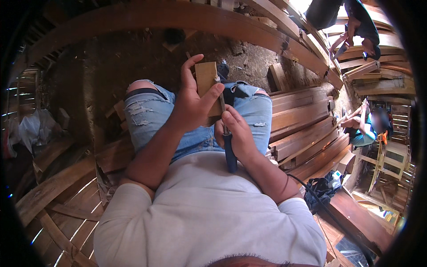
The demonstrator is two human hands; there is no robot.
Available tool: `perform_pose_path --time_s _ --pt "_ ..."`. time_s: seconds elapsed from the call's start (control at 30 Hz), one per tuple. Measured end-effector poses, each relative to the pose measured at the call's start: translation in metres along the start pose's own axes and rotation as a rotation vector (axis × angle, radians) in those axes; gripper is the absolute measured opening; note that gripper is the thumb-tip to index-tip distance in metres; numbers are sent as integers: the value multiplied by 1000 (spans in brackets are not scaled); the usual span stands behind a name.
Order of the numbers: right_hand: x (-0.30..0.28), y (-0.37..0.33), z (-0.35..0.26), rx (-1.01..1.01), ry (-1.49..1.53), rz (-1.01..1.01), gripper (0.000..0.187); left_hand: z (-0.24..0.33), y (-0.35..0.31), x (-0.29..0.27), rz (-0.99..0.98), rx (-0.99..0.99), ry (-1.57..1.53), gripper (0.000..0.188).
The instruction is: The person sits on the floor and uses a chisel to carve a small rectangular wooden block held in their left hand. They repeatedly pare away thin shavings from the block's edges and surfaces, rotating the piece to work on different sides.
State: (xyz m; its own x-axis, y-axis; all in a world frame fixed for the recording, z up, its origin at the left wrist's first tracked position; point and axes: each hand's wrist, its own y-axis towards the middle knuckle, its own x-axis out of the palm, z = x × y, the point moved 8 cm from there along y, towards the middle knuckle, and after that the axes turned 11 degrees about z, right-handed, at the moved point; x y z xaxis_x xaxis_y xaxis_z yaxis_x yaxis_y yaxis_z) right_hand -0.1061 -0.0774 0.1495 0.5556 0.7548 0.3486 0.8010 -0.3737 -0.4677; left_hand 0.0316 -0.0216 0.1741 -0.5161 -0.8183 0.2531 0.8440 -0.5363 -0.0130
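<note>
A light-brown wooden block (205, 74) stands upright between my knees, over my lap. My left hand (194, 99) is closed round it, thumb across its near face and index finger stretched up past its left edge. In my right hand (239, 132) is a chisel with a blue handle (230, 153), which points back toward my belly. The chisel's metal blade runs up along the block's right edge, close to my left thumb. A small pale bit (217, 79), perhaps a shaving, shows near the blade's tip.
Stacked reddish-brown boards (298, 109) lie to my right. A long curved beam (155, 20) crosses ahead. A black bag (321, 191) and a black cable (318, 200) are at right. Two other people (367, 131) sit farther right. White plastic (33, 129) lies left.
</note>
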Motion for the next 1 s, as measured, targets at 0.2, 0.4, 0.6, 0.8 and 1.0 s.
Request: perform_pose_path --time_s 0.2,0.4,0.6,0.8,1.0 --pt "-1 -5 6 -7 -41 -23 57 -4 -2 -4 -12 -44 -5 75" --pt "1 -6 7 -11 13 -31 60 4 -2 3 -53 -42 -51 75" --pt "1 -8 5 -66 10 -19 59 1 -10 9 -18 17 -75 72" --pt "-2 -10 6 -57 41 -11 59 2 -12 14 -9 55 -87 65" --pt "-4 -10 9 -63 70 -10 58 0 -12 13 -9 94 -56 59"
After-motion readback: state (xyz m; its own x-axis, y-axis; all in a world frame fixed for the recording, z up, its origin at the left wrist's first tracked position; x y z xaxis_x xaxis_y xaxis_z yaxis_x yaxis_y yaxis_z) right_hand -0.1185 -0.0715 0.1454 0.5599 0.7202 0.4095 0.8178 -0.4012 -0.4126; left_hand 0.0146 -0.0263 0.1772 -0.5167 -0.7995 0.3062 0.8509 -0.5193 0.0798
